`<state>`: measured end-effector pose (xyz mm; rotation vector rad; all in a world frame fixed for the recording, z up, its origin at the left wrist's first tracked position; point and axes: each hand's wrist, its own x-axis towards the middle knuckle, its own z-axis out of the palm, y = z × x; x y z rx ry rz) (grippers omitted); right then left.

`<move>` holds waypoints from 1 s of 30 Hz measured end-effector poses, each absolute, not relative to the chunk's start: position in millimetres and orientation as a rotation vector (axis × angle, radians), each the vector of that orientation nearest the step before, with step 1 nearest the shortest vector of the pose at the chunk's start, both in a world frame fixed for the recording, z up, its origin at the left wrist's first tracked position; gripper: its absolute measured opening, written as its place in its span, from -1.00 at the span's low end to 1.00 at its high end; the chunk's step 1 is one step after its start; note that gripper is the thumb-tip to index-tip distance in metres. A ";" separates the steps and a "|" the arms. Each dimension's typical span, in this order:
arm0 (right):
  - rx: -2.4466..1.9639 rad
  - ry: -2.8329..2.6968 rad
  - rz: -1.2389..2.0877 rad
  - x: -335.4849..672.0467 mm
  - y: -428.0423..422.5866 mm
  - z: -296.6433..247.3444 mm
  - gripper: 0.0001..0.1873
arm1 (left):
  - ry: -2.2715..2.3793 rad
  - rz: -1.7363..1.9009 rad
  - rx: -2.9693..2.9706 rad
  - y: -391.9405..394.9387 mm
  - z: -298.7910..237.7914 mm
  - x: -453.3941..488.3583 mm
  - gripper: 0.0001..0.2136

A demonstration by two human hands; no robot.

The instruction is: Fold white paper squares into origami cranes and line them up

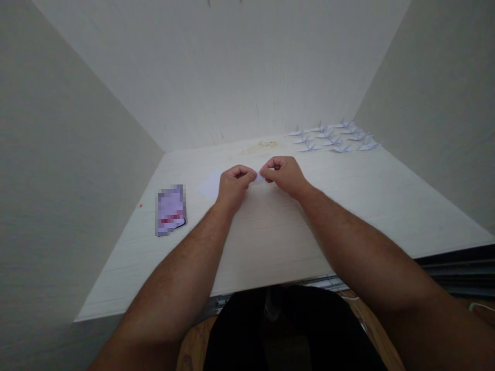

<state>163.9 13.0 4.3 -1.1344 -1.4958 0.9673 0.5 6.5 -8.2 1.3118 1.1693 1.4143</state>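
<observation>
Between my hands is a small piece of white paper [260, 178], pinched from both sides a little above the table. My left hand [234, 184] grips its left side between thumb and forefinger. From the right, my right hand [281, 172] pinches the other side, also with thumb and fingertips. Much of the paper is hidden by the fingers, so its folds cannot be made out. Beside my left hand, partly behind it, a flat white paper sheet [210, 184] lies on the table.
Several folded white paper cranes [330, 140] stand in rows at the back right of the white table [266, 242]. At the left lies a phone-like flat object [170, 210], its face blurred out. Walls close in the back and both sides; yellowish marks [266, 145] show near the back.
</observation>
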 end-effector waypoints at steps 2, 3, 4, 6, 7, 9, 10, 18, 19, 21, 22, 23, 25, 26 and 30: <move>-1.130 -1.531 0.923 165.1 12.7 5.6 -0.88 | 1.165 1.411 1.300 5.7 -7.9 1.1 -0.89; -1.129 -1.544 0.903 165.8 12.8 5.9 -0.90 | 1.164 1.404 1.298 5.1 -7.7 1.4 -0.89; -1.135 -1.551 0.890 166.4 13.0 5.8 -0.91 | 1.166 1.393 1.304 4.5 -7.5 1.6 -0.90; -1.156 -1.564 0.871 166.6 13.6 4.8 -0.92 | 1.173 1.364 1.349 3.5 -7.3 1.6 -0.91; -1.161 -1.572 0.866 166.2 13.9 4.0 -0.91 | 1.181 1.352 1.382 3.3 -7.2 1.4 -0.91; -1.140 -1.573 0.872 164.6 14.7 2.3 -0.90 | 1.194 1.345 1.437 3.7 -7.2 0.8 -0.91; -1.115 -1.559 0.889 163.5 15.1 1.6 -0.89 | 1.192 1.359 1.445 4.3 -7.2 0.5 -0.90; -1.142 -1.470 0.880 159.3 17.9 -7.0 -0.78 | 1.124 1.543 1.088 10.0 -7.6 2.0 -0.85; -1.149 -1.498 0.855 159.3 18.0 -8.3 -0.78 | 1.104 1.541 1.065 10.0 -8.4 2.7 -0.84; -1.147 -1.534 0.819 159.2 18.2 -9.9 -0.80 | 1.070 1.539 1.048 9.6 -10.2 4.5 -0.82; -1.150 -1.540 0.804 159.0 18.2 -10.2 -0.81 | 1.061 1.535 1.048 9.1 -10.8 5.3 -0.82; -1.155 -1.540 0.791 158.8 18.2 -10.3 -0.83 | 1.055 1.528 1.048 8.4 -11.0 6.1 -0.82; -1.164 -1.538 0.760 158.3 18.1 -10.1 -0.86 | 1.045 1.510 1.038 6.5 -10.4 7.3 -0.80; -1.164 -1.539 0.744 158.0 18.0 -10.0 -0.87 | 1.044 1.498 1.031 5.4 -9.6 7.8 -0.79; -1.146 -1.551 0.683 156.2 16.8 -9.9 -0.88 | 1.090 1.471 1.057 2.1 -5.8 9.5 -0.77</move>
